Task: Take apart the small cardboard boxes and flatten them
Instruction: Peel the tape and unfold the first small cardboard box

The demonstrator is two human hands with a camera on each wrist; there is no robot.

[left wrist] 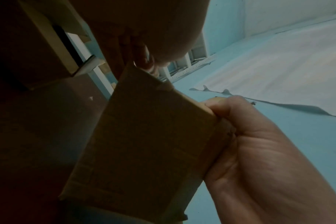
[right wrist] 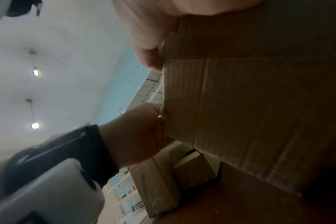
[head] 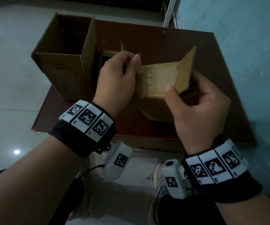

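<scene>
A small brown cardboard box is held above the reddish-brown table between both hands. My left hand pinches its left edge with thumb and curled fingers. My right hand grips the right end, thumb on top beside a raised flap. In the left wrist view the box fills the middle, with the right hand on its right side. The right wrist view shows the box's underside and the left hand at its edge.
A larger open cardboard box stands at the table's left side, with another small box just behind my left hand. A teal wall runs along the right. Pale tiled floor lies to the left.
</scene>
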